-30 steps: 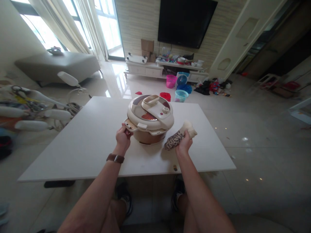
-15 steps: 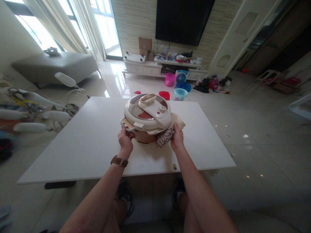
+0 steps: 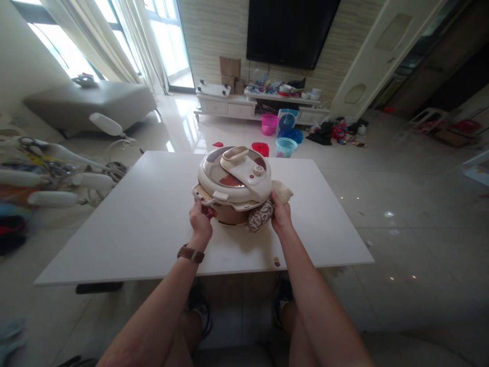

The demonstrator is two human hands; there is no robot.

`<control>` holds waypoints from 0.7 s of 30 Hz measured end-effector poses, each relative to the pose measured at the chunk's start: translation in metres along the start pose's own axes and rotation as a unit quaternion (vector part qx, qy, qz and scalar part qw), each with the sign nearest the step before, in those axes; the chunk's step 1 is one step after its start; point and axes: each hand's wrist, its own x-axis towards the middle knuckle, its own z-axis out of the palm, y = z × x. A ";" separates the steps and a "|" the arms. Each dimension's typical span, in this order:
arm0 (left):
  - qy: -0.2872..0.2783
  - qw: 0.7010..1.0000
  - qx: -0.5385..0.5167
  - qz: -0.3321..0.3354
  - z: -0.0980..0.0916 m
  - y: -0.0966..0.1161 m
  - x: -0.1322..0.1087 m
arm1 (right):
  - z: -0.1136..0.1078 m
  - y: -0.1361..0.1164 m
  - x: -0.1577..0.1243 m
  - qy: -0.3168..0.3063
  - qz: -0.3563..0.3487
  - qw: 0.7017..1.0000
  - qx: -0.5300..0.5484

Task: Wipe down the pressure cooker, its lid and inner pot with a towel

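A cream and brown pressure cooker (image 3: 234, 179) with a clear-windowed lid, a top handle and a knob is over the middle of a white table (image 3: 130, 219). My left hand (image 3: 200, 218) is closed around the cooker's left side handle, with the fingers curled under it. On the right side, my right hand (image 3: 281, 210) grips a patterned cloth (image 3: 262, 215), brown and cream, bunched against the cooker's side. Its fingers are partly hidden by the cloth. I cannot tell whether the cooker's base touches the table.
Behind the table on the floor stand a red basket (image 3: 260, 149), a light blue basket (image 3: 286, 147) and a pink bin (image 3: 269, 124). A white-armed metal frame (image 3: 69, 179) is left of the table. A small sticker (image 3: 277, 262) marks the front edge.
The view has shifted slightly. Both hands keep their hold on the cooker and the cloth, with no clear movement of the cooker over the table.
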 end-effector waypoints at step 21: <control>-0.157 0.979 0.107 -0.080 0.035 -0.019 -0.070 | -0.003 0.009 -0.001 0.011 -0.017 1.000 -0.005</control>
